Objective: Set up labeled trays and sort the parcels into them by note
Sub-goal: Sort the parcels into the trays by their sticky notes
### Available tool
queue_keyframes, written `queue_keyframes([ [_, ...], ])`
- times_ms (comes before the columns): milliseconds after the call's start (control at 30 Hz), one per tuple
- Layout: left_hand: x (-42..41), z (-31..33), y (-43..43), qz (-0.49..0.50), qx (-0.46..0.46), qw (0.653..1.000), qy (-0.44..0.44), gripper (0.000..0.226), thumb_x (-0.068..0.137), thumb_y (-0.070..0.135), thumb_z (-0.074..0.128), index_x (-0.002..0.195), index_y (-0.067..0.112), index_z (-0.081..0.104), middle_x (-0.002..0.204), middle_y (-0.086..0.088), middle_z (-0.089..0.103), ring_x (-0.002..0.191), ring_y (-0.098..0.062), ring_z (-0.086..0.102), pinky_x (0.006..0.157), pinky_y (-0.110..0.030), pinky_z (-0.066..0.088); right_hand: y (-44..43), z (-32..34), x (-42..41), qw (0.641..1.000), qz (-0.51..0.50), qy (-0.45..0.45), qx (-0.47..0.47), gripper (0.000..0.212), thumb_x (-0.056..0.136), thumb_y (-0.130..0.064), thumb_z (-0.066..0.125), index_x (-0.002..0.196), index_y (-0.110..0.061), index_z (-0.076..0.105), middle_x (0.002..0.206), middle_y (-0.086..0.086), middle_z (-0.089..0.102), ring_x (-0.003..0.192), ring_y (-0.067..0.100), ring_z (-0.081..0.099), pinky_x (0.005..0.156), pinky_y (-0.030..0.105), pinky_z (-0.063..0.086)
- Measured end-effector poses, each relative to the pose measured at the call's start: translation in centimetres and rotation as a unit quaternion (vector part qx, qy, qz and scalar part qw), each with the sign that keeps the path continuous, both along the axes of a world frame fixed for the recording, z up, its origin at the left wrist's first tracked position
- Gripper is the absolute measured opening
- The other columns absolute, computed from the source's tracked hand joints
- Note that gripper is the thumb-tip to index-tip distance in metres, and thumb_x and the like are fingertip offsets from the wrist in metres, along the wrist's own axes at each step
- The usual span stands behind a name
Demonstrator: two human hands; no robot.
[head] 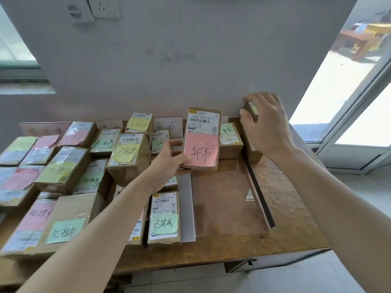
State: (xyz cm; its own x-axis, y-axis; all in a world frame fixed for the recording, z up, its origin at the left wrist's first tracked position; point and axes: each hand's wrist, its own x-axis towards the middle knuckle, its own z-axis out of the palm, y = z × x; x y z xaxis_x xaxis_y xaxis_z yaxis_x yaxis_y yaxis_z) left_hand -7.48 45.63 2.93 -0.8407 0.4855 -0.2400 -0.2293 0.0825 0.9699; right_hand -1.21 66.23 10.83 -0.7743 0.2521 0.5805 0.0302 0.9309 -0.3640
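Note:
My left hand (169, 159) grips a brown parcel (203, 123) with a shipping label and a pink handwritten note, held upright above the table's middle. My right hand (264, 123) pinches a small brown parcel (251, 109) against the wall at the back right, on top of another box. A transparent tray (257, 187) with a dark rim lies on the right of the table, and one parcel with a green note (229, 137) lies at its far end. Several parcels with yellow, green and pink notes fill the left half. A white label card (169, 125) stands against the wall.
The wooden table (296, 235) ends at the front and right. A window frame (349, 144) is to the right, a white wall behind. A parcel with a green note (164, 218) lies near the front centre. Another label card (44, 129) stands at the back left.

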Motion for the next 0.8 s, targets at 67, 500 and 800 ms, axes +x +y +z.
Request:
queue_keyframes([
  [67, -0.4, -0.4, -0.7, 0.005, 0.000, 1.000, -0.009, 0.045, 0.090, 0.006, 0.058, 0.127, 0.016, 0.034, 0.118, -0.015, 0.058, 0.105, -0.025, 0.062, 0.087, -0.042, 0.054, -1.0, 0.0, -1.0, 1.000, 0.010, -0.013, 0.006, 0.030, 0.092, -0.016, 0.054, 0.121, -0.007, 0.058, 0.122, 0.007, 0.059, 0.120, 0.023, 0.045, 0.101, 0.036, 0.036],
  [500, -2.8, -4.6, 0.4, -0.065, -0.122, 0.983, -0.119, 0.041, 0.090, 0.005, 0.057, 0.123, 0.011, 0.035, 0.112, -0.017, 0.062, 0.097, -0.031, 0.065, 0.079, -0.047, 0.057, -1.7, 0.5, -3.8, 0.999, 0.013, -0.021, 0.025, 0.029, 0.092, -0.014, 0.054, 0.120, -0.006, 0.059, 0.122, 0.007, 0.059, 0.120, 0.022, 0.045, 0.100, 0.032, 0.033],
  [800, -1.9, -8.9, 8.5, 0.056, -0.201, 0.964, -0.167, 0.035, 0.089, 0.004, 0.054, 0.117, 0.010, 0.034, 0.115, -0.012, 0.054, 0.099, -0.025, 0.057, 0.084, -0.047, 0.054, 6.4, -1.4, -3.7, 0.997, 0.046, -0.054, 0.004, 0.029, 0.093, -0.015, 0.052, 0.120, -0.009, 0.059, 0.124, 0.003, 0.058, 0.121, 0.019, 0.043, 0.101, 0.030, 0.032],
])
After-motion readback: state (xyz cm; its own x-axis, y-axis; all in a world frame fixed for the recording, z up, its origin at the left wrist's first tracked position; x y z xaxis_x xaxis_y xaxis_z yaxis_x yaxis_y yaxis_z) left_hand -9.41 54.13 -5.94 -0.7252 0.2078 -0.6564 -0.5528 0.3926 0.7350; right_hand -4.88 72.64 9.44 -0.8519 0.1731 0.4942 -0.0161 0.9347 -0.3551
